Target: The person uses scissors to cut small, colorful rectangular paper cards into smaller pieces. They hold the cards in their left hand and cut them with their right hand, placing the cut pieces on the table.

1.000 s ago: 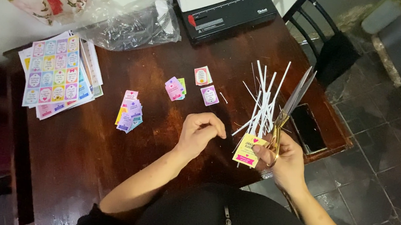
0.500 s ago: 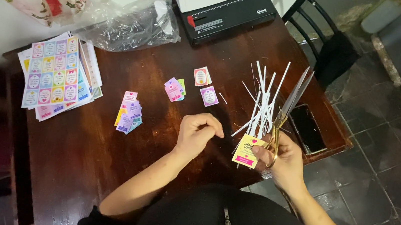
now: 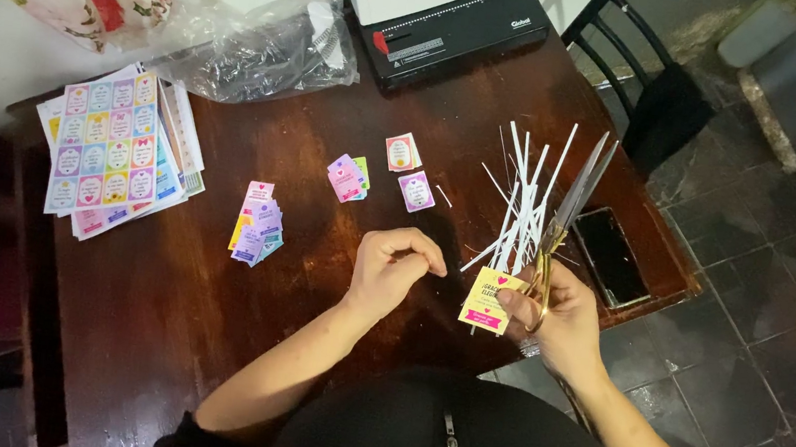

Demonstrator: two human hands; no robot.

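One head view: right hand, lower right, grips gold-handled scissors, white paper strips and a yellow rectangular card. Left hand, centre, curled, fingertips pinched, contents unclear. Trim card slowly, blades pointing away.

I count one pair of scissors, one yellow card and one dark phone at centre right. Toward upper centre I see three small card groups, and one card stack at centre left. I make out one pile of printed sheets at left and one binding machine along the top.
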